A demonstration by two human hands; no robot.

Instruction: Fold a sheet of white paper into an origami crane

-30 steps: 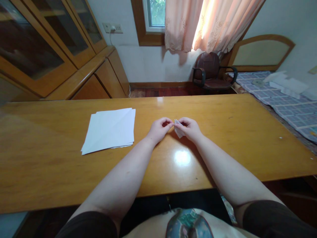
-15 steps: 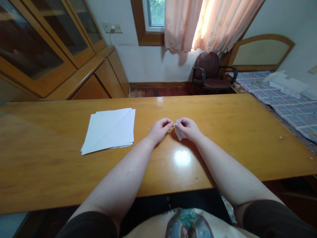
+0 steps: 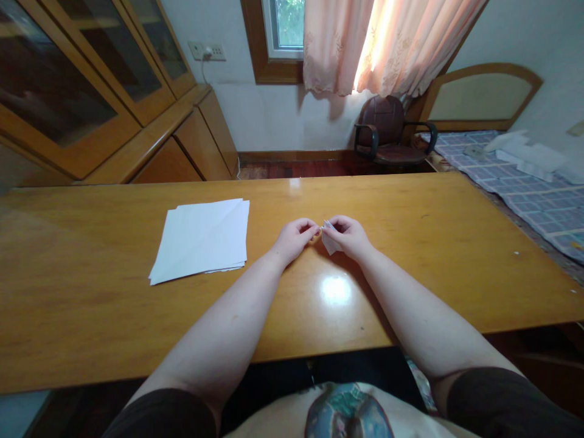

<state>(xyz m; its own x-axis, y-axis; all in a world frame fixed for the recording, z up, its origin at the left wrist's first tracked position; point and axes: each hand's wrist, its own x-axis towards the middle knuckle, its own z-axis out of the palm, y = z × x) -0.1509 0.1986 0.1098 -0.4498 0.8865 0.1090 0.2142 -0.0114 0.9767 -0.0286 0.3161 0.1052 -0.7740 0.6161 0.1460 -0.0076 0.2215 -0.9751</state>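
Observation:
A small piece of folded white paper (image 3: 330,241) is pinched between the thumb and fingers of my right hand (image 3: 348,236), just above the table. My left hand (image 3: 295,238) is closed in a pinch at the paper's left tip, its fingertips almost meeting those of the right. The folds are small, and my fingers hide part of them. To the left of my hands, a stack of white paper sheets (image 3: 201,240) lies flat, its edges slightly uneven and a diagonal crease showing on top.
The wooden table (image 3: 104,316) spans the view. Beyond it are a brown office chair (image 3: 385,131), a glass-door cabinet (image 3: 137,131) and a curtained window (image 3: 289,24). A bed (image 3: 524,182) with a checked cover stands at the right. Tiny white scraps dot the table's right side.
The folded paper in my right hand has tilted slightly, its lower corner a little higher. Both hands stay nearly in place, and the stack has not moved.

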